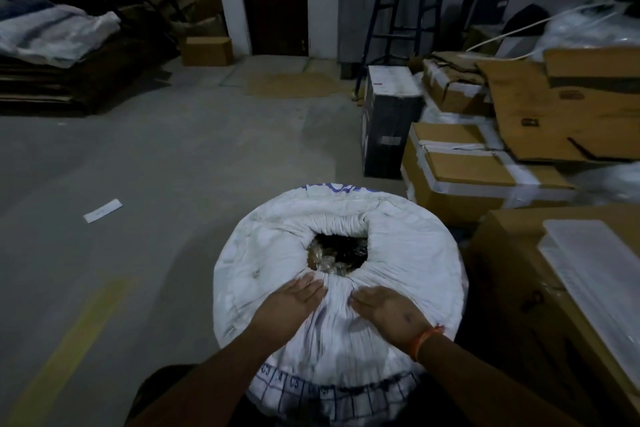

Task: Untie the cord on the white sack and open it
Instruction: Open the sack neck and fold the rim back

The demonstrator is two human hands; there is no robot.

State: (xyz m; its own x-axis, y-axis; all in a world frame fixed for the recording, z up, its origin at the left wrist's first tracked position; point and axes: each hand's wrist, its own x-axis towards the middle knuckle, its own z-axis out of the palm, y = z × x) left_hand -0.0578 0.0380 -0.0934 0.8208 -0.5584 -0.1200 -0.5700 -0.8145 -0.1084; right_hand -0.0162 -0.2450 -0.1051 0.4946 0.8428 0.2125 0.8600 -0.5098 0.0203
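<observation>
Off at 9 o'clock from the sack, only bare concrete floor (145,163) with a white paper slip (103,210) lying well apart

Left hand (292,302) laid flat on the white sack (263,274), fingers (313,282) stretched toward 1 o'clock, tips pressed into the pleats at roughly 7 o'clock on the gathered mouth (337,251); spread and gripping nothing that can be made out

Sack standing upright directly ahead and below, top facing up, mouth puckered to a small dark hole with crinkled clear wrapping showing inside; hole just beyond both sets of fingertips, toward 12 o'clock. No long axis to speak of from this angle, only a round top with pleats running radially into the hole

Cord not distinguishable; probably buried in the pleated rim, perhaps knotted at the 6 o'clock pleats between the hands, though too dim to tell

Right hand (384,307) mirrored at about 5 o'clock on the mouth, palm down, unclenched, fingers aimed at 11 o'clock, orange thread at the wrist. Both hands about equally near the rim, well placed to draw it apart sideways

Cardboard boxes (460,170) stacked at 2 o'clock, near but not touching
</observation>
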